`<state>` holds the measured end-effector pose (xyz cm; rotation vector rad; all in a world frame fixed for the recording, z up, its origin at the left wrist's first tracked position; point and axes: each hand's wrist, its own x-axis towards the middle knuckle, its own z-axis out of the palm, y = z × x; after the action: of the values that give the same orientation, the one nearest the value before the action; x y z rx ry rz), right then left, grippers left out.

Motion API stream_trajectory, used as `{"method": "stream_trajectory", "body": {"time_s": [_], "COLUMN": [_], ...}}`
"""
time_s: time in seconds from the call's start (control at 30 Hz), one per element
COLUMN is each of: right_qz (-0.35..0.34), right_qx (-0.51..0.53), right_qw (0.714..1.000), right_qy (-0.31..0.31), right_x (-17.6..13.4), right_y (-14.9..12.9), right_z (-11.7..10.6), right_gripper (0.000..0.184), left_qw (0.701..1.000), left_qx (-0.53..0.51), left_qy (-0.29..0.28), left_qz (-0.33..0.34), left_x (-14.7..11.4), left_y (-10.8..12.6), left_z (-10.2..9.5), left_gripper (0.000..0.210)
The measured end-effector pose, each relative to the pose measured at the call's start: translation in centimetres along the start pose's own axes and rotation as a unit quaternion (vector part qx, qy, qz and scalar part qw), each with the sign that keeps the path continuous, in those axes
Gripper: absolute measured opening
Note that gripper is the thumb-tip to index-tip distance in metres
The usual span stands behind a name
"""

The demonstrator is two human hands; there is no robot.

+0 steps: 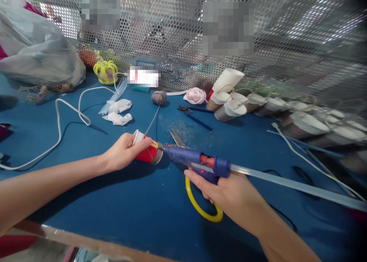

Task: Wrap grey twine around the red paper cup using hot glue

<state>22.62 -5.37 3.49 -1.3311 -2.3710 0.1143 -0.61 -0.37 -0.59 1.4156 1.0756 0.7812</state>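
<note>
My left hand [124,150] grips a red and white paper cup [145,155] lying tilted just above the blue table. Grey yarn runs from the cup back to a small ball of yarn [158,97]. Wrapped around the handle of a blue hot glue gun [197,160] is my right hand [226,189]. The gun's nozzle meets the cup's side near its end, and a long clear glue stick [286,183] sticks out of its back. Scissors with a yellow handle [205,212] lie partly hidden beneath the gun, their blade [177,138] showing beyond it.
Blue-handled pliers [196,118] and a pink ribbon roll [195,96] lie farther back. Several wrapped cups [306,122] line the right, beside stacked white cups [229,80]. A white cord [59,117] winds across the left. Perforated metal [172,36] closes off the back.
</note>
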Motion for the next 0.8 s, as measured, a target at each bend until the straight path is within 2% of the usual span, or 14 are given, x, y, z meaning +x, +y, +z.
{"method": "stream_trajectory", "body": {"time_s": [0.13,0.27,0.47,0.7,0.8], "right_qz": [0.062,0.115,0.250,0.294,0.288], "right_qx": [0.070,0.133,0.210,0.238,0.266], "right_qw": [0.995,0.984,0.940,0.917,0.910], "right_qy": [-0.029,-0.028,-0.100,-0.128,-0.136], "right_x": [0.5,0.8,1.2,1.2,1.4], "right_y": [-0.8,-1.0,-1.2,-1.0,-0.8], "right_z": [-0.7,-0.7,-0.8,-0.8,-0.8], "right_gripper": [0.031,0.030,0.037,0.035,0.036], "left_qw": [0.999,0.998,0.991,0.977,0.969], "left_qx": [0.002,0.017,0.081,0.154,0.174], "left_qy": [-0.021,-0.031,-0.043,-0.031,-0.040], "left_qz": [0.033,0.059,0.102,0.141,0.168], "left_x": [-0.3,-0.5,-0.6,-0.8,-1.0], "left_y": [0.0,0.3,0.1,-0.1,0.1], "left_z": [-0.1,-0.2,-0.4,-0.6,-0.6], "left_gripper": [0.040,0.038,0.042,0.044,0.042]}}
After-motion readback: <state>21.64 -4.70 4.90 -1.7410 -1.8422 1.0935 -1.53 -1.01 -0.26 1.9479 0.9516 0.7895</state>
